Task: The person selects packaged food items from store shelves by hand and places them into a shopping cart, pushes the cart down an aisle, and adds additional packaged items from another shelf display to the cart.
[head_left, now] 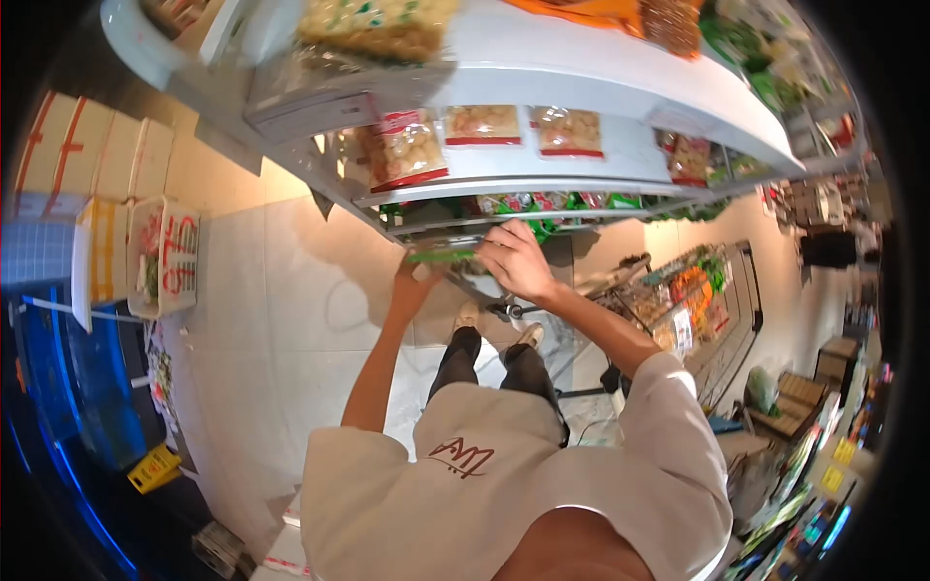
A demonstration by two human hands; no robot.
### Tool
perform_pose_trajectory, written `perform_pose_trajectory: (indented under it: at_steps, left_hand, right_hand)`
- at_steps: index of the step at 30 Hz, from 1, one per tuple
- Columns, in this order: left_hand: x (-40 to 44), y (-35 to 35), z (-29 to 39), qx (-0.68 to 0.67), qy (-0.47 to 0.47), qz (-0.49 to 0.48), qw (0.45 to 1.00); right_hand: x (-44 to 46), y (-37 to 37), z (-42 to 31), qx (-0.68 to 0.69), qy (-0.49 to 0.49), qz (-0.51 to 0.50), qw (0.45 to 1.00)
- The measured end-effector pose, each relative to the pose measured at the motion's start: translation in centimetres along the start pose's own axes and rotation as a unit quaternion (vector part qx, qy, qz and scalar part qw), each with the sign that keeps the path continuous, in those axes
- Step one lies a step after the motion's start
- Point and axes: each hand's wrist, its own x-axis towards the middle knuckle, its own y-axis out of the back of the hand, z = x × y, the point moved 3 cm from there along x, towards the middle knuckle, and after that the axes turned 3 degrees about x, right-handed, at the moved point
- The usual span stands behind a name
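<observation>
At the near side of the white shelving (635,167), centrally between the two hands, is a flat green-edged item (442,256), above the floor (310,290). The left hand (417,279) is pinched on its left end. The right hand (515,259) has curled fingers at its right end; whether they clamp it or merely touch it cannot be confirmed. For good handling, both ends should be supported evenly, with light finger pressure and clearance from the shelf edge. The long axis runs left to right, roughly parallel to the shelf front. The green edge is presented upward to the viewer; front and back are indistinguishable through blur.
</observation>
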Motion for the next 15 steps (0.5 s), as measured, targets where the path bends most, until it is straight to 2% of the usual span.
perform_pose_trajectory:
  at_steps: [1,2,3,4,6,8,9,10,12,14,15]
  left_hand:
    - [-1.5,-0.7,2.6,0.051,-0.04,-0.036,0.997]
    - [-2.6,-2.1,6.0,-0.04,-0.012,-0.095,0.995]
    - [-4.2,-3.7,8.5,-0.127,0.025,-0.156,0.979]
    - [-5.0,-4.8,9.5,0.006,-0.097,-0.196,0.976]
    - [-7.4,-7.7,14.3,-0.147,0.082,-0.307,0.937]
    - [-8.3,-11.3,18.6,-0.275,0.033,-0.313,0.908]
    - [-8.6,-13.4,19.4,-0.291,0.052,-0.306,0.905]
    - [-8.9,-14.9,20.7,-0.302,0.066,-0.32,0.895]
    - [-9.0,-17.8,23.9,-0.322,0.1,-0.34,0.878]
    - [-9.3,-20.2,26.1,-0.294,0.092,-0.392,0.867]
    - [-9.4,-21.5,26.8,-0.268,0.07,-0.415,0.867]
  right_hand:
    - [-0.7,2.9,-2.1,0.008,0.002,-0.015,1.0]
    - [-1.3,5.8,-4.2,0.017,0.008,-0.012,1.0]
    - [-2.6,7.9,-5.8,0.102,-0.06,-0.012,0.993]
    - [-3.8,9.8,-7.0,0.186,-0.122,-0.004,0.975]
    - [-5.5,14.4,-9.1,0.145,-0.145,0.07,0.976]
    - [-8.0,18.2,-8.9,0.095,-0.165,0.101,0.977]
    - [-9.5,19.6,-8.9,0.216,-0.254,0.195,0.922]
    - [-11.3,20.6,-9.1,0.335,-0.329,0.286,0.835]
    - [-15.1,22.8,-10.4,0.337,-0.358,0.332,0.805]
    - [-20.3,22.3,-11.0,0.347,-0.403,0.271,0.802]
    - [-23.0,21.3,-10.8,0.392,-0.427,0.243,0.778]
